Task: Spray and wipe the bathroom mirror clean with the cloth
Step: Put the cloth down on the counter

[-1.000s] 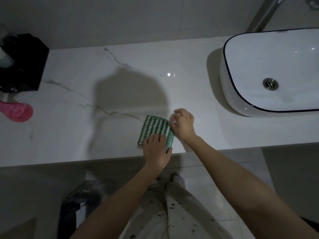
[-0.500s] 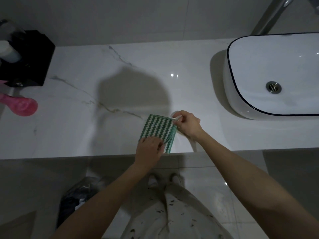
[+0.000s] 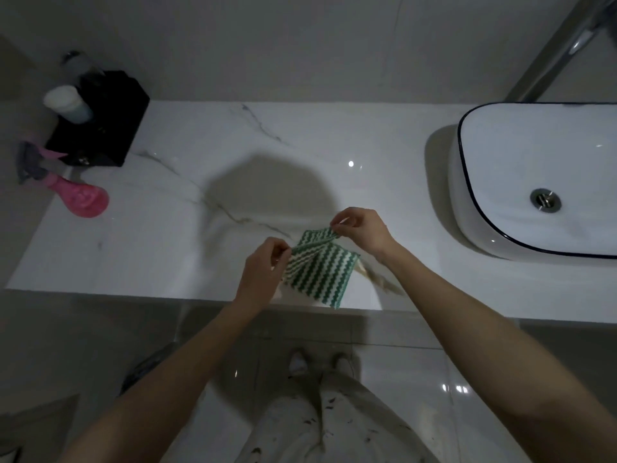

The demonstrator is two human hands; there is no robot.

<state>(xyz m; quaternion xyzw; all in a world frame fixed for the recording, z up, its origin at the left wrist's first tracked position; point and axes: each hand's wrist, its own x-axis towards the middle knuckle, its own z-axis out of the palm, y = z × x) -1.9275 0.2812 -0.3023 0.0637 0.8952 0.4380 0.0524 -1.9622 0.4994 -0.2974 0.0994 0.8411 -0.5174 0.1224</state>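
The cloth (image 3: 319, 265) hangs between the left hand (image 3: 263, 272) and the right hand (image 3: 362, 230), each pinching an upper corner, and it looks light and soft, so corners seem best to hold.

A green-and-white zigzag-striped woven cloth (image 3: 320, 265) looks soft and matt against the glossy veined white marble counter (image 3: 167, 228), beside a glazed white ceramic basin (image 3: 521, 162) and shiny pink plastic spray bottle (image 3: 83, 197)

Both bare arms reach forward, left hand (image 3: 263, 267) and right hand (image 3: 362, 230) each pinching with curled fingers
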